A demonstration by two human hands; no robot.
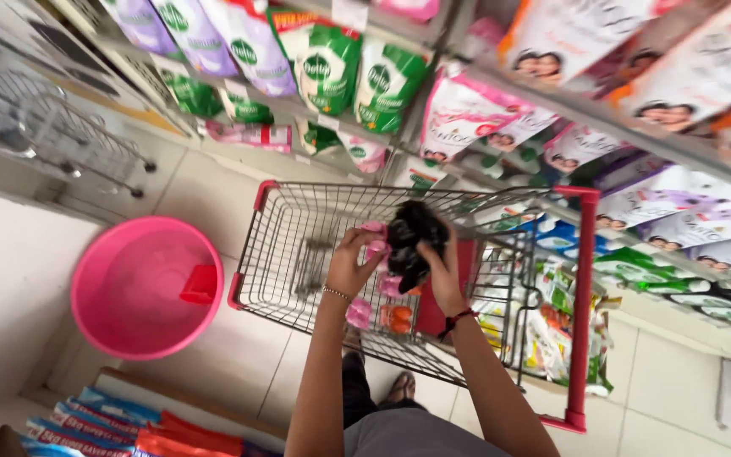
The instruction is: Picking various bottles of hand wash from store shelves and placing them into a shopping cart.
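1. We have one view, from a camera on the head, looking steeply down along both forearms.
2. It sits close: our left hand (350,264) and right hand (443,275) fill the middle.
3. Beneath the hands lies the cart (298,245); beyond them, shelves (602,114) slant across the tilted top edge.

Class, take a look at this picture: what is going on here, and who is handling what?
A person stands in a shop aisle over a wire shopping trolley with red trim. Both hands are raised above it: the left hand and the right hand together hold a crumpled black bag, with a small pink packet by the left fingers. A few pink and orange items lie in the trolley. A pink tub sits on the floor to the left, and shelves of refill pouches line the aisle.
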